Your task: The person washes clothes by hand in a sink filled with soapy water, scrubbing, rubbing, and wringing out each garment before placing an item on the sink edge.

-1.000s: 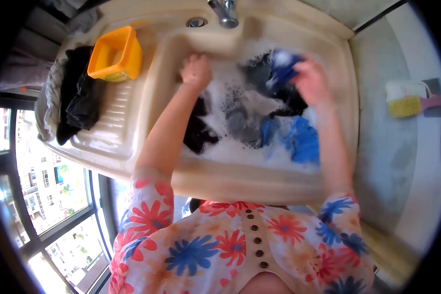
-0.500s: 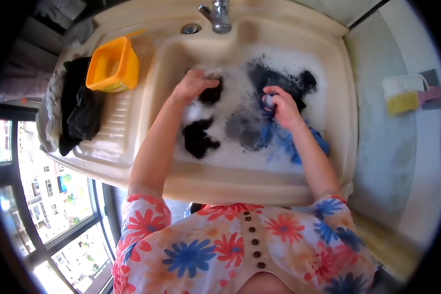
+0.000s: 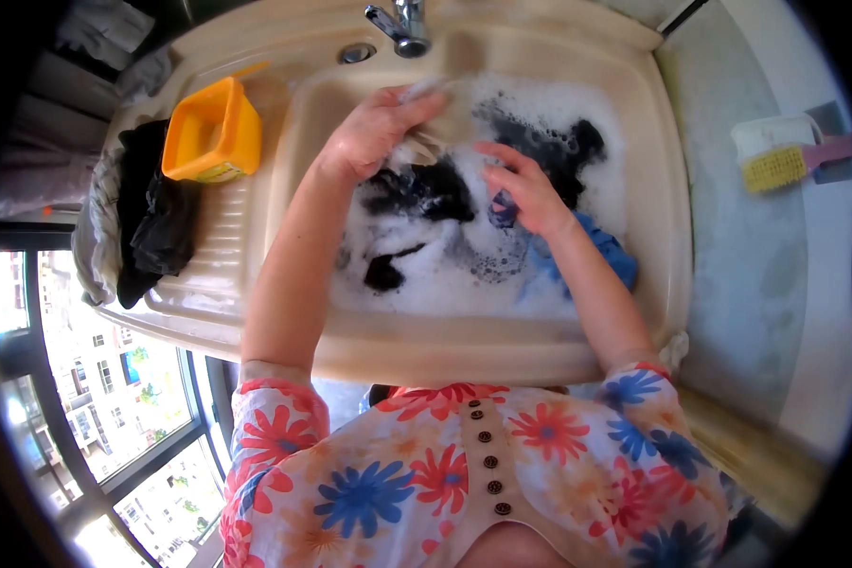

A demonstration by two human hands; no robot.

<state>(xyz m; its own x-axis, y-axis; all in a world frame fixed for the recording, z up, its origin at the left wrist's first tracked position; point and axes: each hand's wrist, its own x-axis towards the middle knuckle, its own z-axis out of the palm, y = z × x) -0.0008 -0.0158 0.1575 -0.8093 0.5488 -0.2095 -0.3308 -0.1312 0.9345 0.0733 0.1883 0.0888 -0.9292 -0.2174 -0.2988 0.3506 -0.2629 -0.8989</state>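
My left hand [image 3: 374, 131] is raised over the upper left of the soapy basin, its fingers closed on a pale beige wet cloth [image 3: 450, 123]. Black cloth [image 3: 431, 189] lies in the suds just below it. Close by on the right, my right hand [image 3: 532, 194] curls round a small dark purple thing [image 3: 504, 208], whose kind I cannot make out. Behind that hand, a dark garment [image 3: 563, 151] floats in foam, and a blue cloth [image 3: 604, 254] is partly under my right forearm. Another bit of black cloth [image 3: 383, 273] shows through the suds at lower left.
The beige sink [image 3: 426, 355] has a chrome tap [image 3: 409, 38] at the back. On its ribbed left board stand an orange plastic container [image 3: 241, 142] and a pile of dark and grey clothes [image 3: 161, 237]. A yellow-bristled brush [image 3: 774, 170] lies on the right ledge.
My left hand has lifted up and right, with pale cloth now showing in it. My right hand has shifted slightly left and up with the dark purple thing. The black cloth has moved in the suds.
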